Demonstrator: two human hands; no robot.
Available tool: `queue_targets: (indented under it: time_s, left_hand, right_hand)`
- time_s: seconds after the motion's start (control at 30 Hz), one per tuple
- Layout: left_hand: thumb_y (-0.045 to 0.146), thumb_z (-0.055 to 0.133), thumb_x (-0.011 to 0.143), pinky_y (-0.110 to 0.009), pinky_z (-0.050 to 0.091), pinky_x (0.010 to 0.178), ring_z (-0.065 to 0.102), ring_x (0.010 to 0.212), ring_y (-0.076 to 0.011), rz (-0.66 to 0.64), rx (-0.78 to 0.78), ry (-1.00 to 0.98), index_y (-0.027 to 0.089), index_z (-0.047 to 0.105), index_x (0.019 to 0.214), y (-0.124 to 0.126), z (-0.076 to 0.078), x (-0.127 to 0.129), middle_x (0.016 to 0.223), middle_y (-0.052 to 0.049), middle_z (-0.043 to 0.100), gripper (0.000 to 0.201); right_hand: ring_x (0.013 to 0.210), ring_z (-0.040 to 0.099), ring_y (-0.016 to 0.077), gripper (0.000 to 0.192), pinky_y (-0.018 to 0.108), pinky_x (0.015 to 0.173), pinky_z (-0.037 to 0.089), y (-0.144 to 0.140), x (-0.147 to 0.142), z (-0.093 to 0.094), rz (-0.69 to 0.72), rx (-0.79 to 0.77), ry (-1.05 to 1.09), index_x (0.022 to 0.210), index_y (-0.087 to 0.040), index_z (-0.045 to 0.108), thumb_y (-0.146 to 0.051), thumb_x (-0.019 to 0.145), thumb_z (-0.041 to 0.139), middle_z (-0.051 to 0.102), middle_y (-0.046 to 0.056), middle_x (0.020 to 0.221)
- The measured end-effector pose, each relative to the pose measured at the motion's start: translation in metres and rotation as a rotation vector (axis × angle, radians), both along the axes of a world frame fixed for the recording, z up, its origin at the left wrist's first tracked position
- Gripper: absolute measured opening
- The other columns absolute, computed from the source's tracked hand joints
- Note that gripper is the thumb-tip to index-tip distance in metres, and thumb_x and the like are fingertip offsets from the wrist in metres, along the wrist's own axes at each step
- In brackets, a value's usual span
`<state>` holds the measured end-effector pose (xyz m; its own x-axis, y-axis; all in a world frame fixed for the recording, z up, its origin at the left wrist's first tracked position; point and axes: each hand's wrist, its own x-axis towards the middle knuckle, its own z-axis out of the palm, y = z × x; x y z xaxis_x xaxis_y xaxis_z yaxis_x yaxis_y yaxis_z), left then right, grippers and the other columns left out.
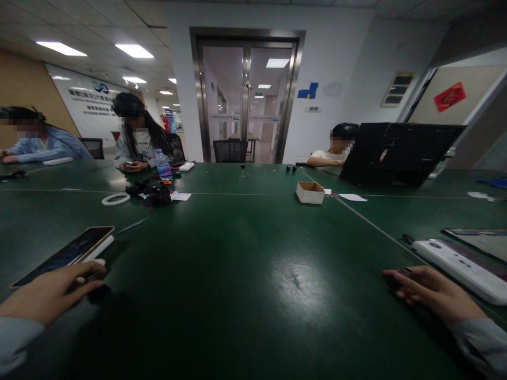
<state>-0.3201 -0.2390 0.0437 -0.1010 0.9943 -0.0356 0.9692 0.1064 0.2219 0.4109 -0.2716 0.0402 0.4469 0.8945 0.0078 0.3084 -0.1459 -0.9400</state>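
Note:
My left hand (51,293) rests on the dark green table (245,274) at the lower left, fingers curled around a small white piece (81,279). A small black part (99,293) lies just beyond its fingertips. A phone (65,254) lies on a white block right behind that hand. My right hand (433,293) lies on the table at the lower right, fingers together and lightly curled, with a small dark thing (406,272) at the fingertip. Whether it grips that is unclear. A white oblong device (461,269) sits just past this hand.
A small cardboard box (310,192) stands mid-table, with a pile of black parts (152,193), a white ring (115,199) and a water bottle (163,165) at far left. Three people sit along the far side. An open black case (396,153) stands far right; glass doors lie behind.

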Motion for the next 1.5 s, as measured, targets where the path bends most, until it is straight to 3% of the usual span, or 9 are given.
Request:
queue_targets:
  time_s: [0.27, 0.53, 0.73, 0.87, 0.97, 1.1, 1.23, 1.4, 1.5]
  left_hand:
    - [0.05, 0.044, 0.07, -0.031, 0.044, 0.071, 0.058, 0.076, -0.0193, -0.191, -0.06, -0.104, 0.028, 0.06, 0.096, 0.031, 0.028, 0.066, 0.089, 0.001, 0.066, 0.037]
    - [0.044, 0.042, 0.076, -0.028, 0.043, 0.074, 0.055, 0.079, -0.0159, -0.518, 0.104, -0.104, 0.021, 0.058, 0.099, 0.094, 0.02, 0.152, 0.098, -0.005, 0.06, 0.036]
    - [0.04, 0.043, 0.078, -0.029, 0.042, 0.073, 0.054, 0.076, -0.0155, -0.559, 0.19, -0.119, 0.021, 0.056, 0.103, 0.136, 0.006, 0.21, 0.1, -0.005, 0.058, 0.034]
    - [0.037, 0.039, 0.081, -0.031, 0.042, 0.079, 0.054, 0.087, -0.0177, -0.613, 0.298, -0.111, 0.02, 0.052, 0.109, 0.148, -0.005, 0.234, 0.101, -0.007, 0.056, 0.035]
    - [0.035, 0.041, 0.081, -0.031, 0.042, 0.079, 0.054, 0.085, -0.0181, -0.629, 0.348, -0.16, 0.02, 0.053, 0.108, 0.154, -0.007, 0.247, 0.096, -0.007, 0.057, 0.034]
    - [0.033, 0.048, 0.078, -0.029, 0.045, 0.071, 0.056, 0.069, -0.0145, -0.483, 0.402, -0.465, 0.02, 0.058, 0.098, 0.17, -0.006, 0.263, 0.079, -0.003, 0.057, 0.026]
    - [0.029, 0.052, 0.076, -0.022, 0.044, 0.052, 0.051, 0.05, -0.0081, -0.216, 0.384, -1.06, 0.017, 0.058, 0.095, 0.195, -0.013, 0.283, 0.068, -0.001, 0.055, 0.023]
    - [0.027, 0.051, 0.078, -0.017, 0.039, 0.045, 0.045, 0.044, -0.0041, 0.183, 0.375, -1.527, 0.012, 0.056, 0.09, 0.214, -0.034, 0.314, 0.063, 0.0, 0.053, 0.02]
    - [0.027, 0.054, 0.076, -0.016, 0.039, 0.044, 0.046, 0.045, -0.0042, 0.136, 0.433, -1.473, 0.012, 0.058, 0.087, 0.214, -0.044, 0.325, 0.067, -0.001, 0.057, 0.02]
  right_hand:
    - [0.067, 0.063, 0.0227, 0.029, 0.033, 0.055, 0.053, 0.0, 0.012, 0.004, 0.099, -0.047, 0.121, 0.085, -0.034, 0.059, -0.042, 0.058, 0.067, 0.058, 0.015, 0.106]
    - [0.062, 0.061, 0.0209, 0.029, 0.033, 0.051, 0.051, -0.002, 0.003, 0.0, 0.091, 0.001, -0.011, 0.087, -0.033, 0.055, -0.045, 0.061, 0.063, 0.059, 0.015, 0.103]
    - [0.059, 0.06, 0.0214, 0.031, 0.035, 0.049, 0.05, -0.005, 0.003, -0.003, 0.046, 0.01, -0.063, 0.087, -0.032, 0.051, -0.048, 0.062, 0.06, 0.057, 0.015, 0.102]
    - [0.054, 0.058, 0.0187, 0.066, 0.034, 0.041, 0.049, -0.008, -0.001, 0.038, -0.065, 0.052, -0.147, 0.111, -0.038, 0.042, -0.045, 0.053, 0.072, 0.041, 0.018, 0.128]
    - [0.052, 0.056, 0.0131, 0.065, 0.03, 0.043, 0.05, 0.003, -0.034, 0.087, -0.136, 0.316, -0.241, 0.117, -0.035, 0.041, -0.046, 0.06, 0.069, 0.043, 0.016, 0.127]
    - [0.051, 0.055, 0.0098, 0.044, 0.026, 0.048, 0.051, 0.054, -0.116, 0.115, 0.354, 0.418, -0.19, 0.1, -0.022, 0.052, -0.047, 0.066, 0.064, 0.06, 0.008, 0.096]
    - [0.045, 0.056, 0.0097, 0.033, 0.021, 0.039, 0.047, 0.135, -0.201, 0.077, 0.721, 0.011, -0.06, 0.088, -0.018, 0.056, -0.032, 0.063, 0.072, 0.061, 0.002, 0.072]
    - [0.036, 0.054, 0.0112, 0.046, 0.021, 0.031, 0.044, 0.206, -0.276, 0.02, 0.612, -0.144, 0.142, 0.098, -0.02, 0.046, -0.029, 0.063, 0.074, 0.057, -0.004, 0.057]
    - [0.035, 0.053, 0.0095, 0.032, 0.02, 0.033, 0.044, 0.223, -0.299, 0.0, 0.541, -0.071, 0.292, 0.094, -0.019, 0.046, -0.024, 0.071, 0.068, 0.057, -0.005, 0.056]
